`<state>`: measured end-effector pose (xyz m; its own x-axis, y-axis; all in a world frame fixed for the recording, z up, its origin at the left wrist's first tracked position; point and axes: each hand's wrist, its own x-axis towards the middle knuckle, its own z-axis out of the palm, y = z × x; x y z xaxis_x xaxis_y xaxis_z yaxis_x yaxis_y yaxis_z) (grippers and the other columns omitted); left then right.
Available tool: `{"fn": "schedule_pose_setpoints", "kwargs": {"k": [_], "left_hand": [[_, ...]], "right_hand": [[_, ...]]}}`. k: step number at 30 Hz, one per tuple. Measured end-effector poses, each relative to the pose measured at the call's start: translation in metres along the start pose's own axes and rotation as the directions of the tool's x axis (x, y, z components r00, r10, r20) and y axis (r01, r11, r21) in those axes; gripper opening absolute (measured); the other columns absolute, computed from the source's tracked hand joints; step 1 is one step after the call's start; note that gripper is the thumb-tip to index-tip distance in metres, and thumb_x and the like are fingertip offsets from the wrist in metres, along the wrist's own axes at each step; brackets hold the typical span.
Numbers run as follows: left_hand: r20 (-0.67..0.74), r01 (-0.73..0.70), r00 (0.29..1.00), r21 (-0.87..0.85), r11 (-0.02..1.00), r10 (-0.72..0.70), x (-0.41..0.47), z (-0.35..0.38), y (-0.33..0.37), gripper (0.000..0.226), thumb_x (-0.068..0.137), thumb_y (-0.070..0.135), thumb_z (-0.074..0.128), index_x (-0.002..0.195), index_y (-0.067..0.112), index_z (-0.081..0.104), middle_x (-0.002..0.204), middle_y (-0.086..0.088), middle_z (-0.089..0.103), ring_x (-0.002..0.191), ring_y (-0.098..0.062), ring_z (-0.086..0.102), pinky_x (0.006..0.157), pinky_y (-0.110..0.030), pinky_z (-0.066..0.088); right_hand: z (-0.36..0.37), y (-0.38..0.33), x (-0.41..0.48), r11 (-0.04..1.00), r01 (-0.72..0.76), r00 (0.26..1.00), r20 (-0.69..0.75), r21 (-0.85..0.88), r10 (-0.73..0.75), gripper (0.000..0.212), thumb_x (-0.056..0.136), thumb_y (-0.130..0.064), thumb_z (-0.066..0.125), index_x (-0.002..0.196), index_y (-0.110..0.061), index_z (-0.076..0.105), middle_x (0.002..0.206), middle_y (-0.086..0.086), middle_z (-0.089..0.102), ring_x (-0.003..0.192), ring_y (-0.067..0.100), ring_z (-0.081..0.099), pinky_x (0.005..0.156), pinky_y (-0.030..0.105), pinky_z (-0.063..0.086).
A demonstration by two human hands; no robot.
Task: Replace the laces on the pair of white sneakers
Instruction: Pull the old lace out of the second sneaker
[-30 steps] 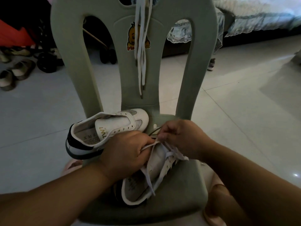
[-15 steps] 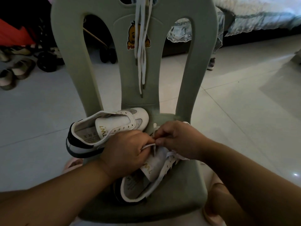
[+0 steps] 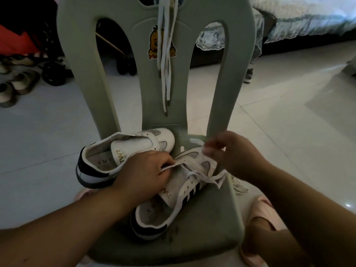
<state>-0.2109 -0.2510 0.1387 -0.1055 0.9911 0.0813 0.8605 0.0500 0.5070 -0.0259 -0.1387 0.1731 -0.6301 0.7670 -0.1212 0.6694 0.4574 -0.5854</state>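
White sneaker (image 3: 169, 191) lies on the green chair's seat (image 3: 212, 237), toe toward the backrest, presumably to present its eyelets; left hand (image 3: 142, 176) pinches its lace (image 3: 192, 173) taut there, while right hand (image 3: 233, 153), blurred, curls by the toe, grip impossible to tell

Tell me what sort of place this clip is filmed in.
Probably a bedroom at home: a bed with frilled cover at the back, shoes lined up on the tiled floor.
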Motion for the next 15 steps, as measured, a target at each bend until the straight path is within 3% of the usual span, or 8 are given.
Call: {"fn": "schedule_pose_setpoints", "kwargs": {"k": [2,4,7,10,12,15], "left_hand": [[0.050,0.057,0.997,0.021,0.998,-0.058,0.003,-0.001,-0.001,0.015,0.087,0.028,0.059,0.098,0.033,0.069,0.092,0.014,0.068,0.081,0.000,0.055,0.067,-0.012,0.039],[0.098,0.110,0.989,0.042,0.993,-0.114,0.003,-0.003,0.001,0.017,0.087,0.033,0.059,0.102,0.036,0.067,0.096,0.015,0.068,0.086,-0.002,0.058,0.076,-0.023,0.049],[0.101,0.139,0.985,0.040,0.989,-0.143,0.000,-0.007,0.009,0.016,0.088,0.040,0.055,0.103,0.039,0.061,0.093,0.015,0.068,0.084,-0.002,0.059,0.075,-0.029,0.052],[0.142,0.128,0.980,0.072,0.989,-0.137,-0.005,-0.007,0.020,0.024,0.087,0.057,0.047,0.099,0.038,0.055,0.093,0.016,0.061,0.082,0.001,0.054,0.073,-0.026,0.049],[0.203,0.096,0.972,0.104,0.990,-0.116,-0.007,-0.003,0.025,0.039,0.083,0.067,0.042,0.099,0.036,0.060,0.109,0.017,0.056,0.092,0.001,0.050,0.080,-0.026,0.048],[0.272,0.055,0.958,0.124,0.991,-0.087,-0.010,0.002,0.027,0.050,0.081,0.066,0.049,0.118,0.036,0.061,0.140,0.015,0.039,0.122,-0.005,0.038,0.100,-0.029,0.038]], "right_hand": [[0.006,-0.008,-0.007,0.999,0.048,0.979,0.200,-0.019,-0.043,0.007,0.084,-0.038,0.066,0.087,-0.032,0.066,0.084,-0.013,0.062,0.077,0.001,0.057,0.064,0.013,0.042],[0.013,-0.009,-0.011,0.988,0.084,0.956,0.289,-0.132,-0.043,0.020,0.081,-0.042,0.069,0.097,-0.032,0.069,0.092,-0.013,0.062,0.082,0.002,0.055,0.068,0.017,0.045],[0.019,-0.008,-0.012,0.950,0.155,0.973,0.210,-0.272,-0.099,0.015,0.083,-0.032,0.065,0.098,-0.031,0.069,0.093,-0.012,0.058,0.086,0.006,0.053,0.075,0.019,0.045],[0.018,-0.009,-0.009,0.950,0.158,0.977,0.180,-0.269,-0.112,0.013,0.083,-0.030,0.063,0.094,-0.031,0.069,0.089,-0.013,0.055,0.085,0.006,0.052,0.071,0.017,0.040],[0.018,-0.012,-0.009,0.956,0.150,0.974,0.203,-0.253,-0.099,0.015,0.083,-0.036,0.063,0.097,-0.034,0.068,0.091,-0.012,0.058,0.085,0.006,0.053,0.070,0.018,0.040],[0.022,-0.014,-0.009,0.921,0.161,0.976,0.195,-0.354,-0.096,0.022,0.086,-0.047,0.058,0.102,-0.036,0.068,0.094,-0.011,0.060,0.087,0.007,0.052,0.079,0.023,0.038]]}}
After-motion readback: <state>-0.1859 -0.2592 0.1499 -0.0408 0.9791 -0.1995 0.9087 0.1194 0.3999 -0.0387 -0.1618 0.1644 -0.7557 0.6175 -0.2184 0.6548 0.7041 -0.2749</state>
